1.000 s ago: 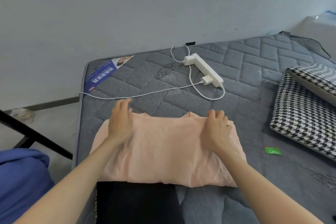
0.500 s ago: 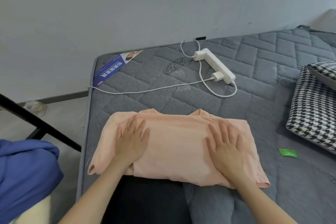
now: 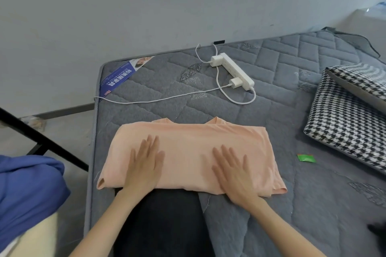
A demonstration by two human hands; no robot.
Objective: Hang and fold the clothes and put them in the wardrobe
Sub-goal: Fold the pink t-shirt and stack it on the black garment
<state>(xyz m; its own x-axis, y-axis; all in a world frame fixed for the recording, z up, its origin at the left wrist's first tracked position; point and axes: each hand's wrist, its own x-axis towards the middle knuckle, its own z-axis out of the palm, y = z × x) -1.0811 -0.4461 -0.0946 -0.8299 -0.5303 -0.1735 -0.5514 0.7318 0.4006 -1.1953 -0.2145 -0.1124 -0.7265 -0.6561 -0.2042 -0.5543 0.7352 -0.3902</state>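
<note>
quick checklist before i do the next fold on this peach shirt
1. Hands placed: left hand and right hand lie flat on the peach shirt, fingers straight: ok.
2. Top layer smooth: ok.
3. Corners tidy: sleeve ends poke out at both near corners: not ok.
4. Charger cable apart from the shirt's far edge: ok.
5. Green packet apart from the right edge: ok.
6. Near edge free: it overlaps the black garment: not ok.
7. Hidden layers even: cannot tell.
</note>
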